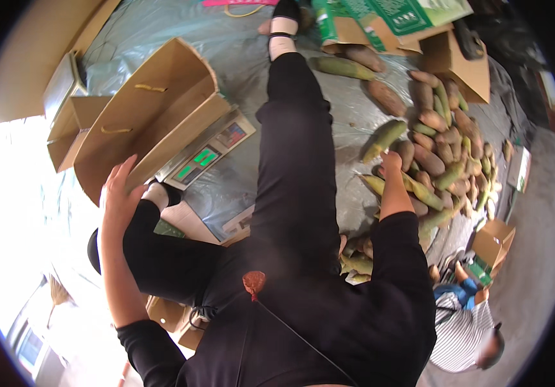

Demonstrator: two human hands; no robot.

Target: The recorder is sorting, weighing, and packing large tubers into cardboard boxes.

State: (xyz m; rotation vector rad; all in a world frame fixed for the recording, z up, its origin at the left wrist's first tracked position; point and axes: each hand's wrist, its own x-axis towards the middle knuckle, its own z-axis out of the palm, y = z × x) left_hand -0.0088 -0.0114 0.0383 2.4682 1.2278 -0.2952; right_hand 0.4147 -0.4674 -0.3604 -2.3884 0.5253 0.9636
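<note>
A tall open cardboard box (pixel 155 119) with yellow cord handles stands at the left, on or against a scale (pixel 210 148) with lit green displays. My left hand (pixel 117 190) rests at the box's near corner, fingers stretched out and apart. On the right, my right hand (pixel 391 164) has its fingers curled against a long green fruit or vegetable (pixel 384 138), apparently gripping it; the fingertips are partly hidden. Beside that hand spreads a large pile of elongated green and reddish-brown produce (pixel 442 151), whose kind I cannot make out.
Plastic sheeting (pixel 232 77) covers the floor. Green printed cartons (pixel 387 22) and a brown box (pixel 461 68) stand at the far right. My outstretched leg (pixel 297 155) lies between scale and pile. Another person in a striped shirt (pixel 464 332) is at the lower right, near an open box (pixel 493 245).
</note>
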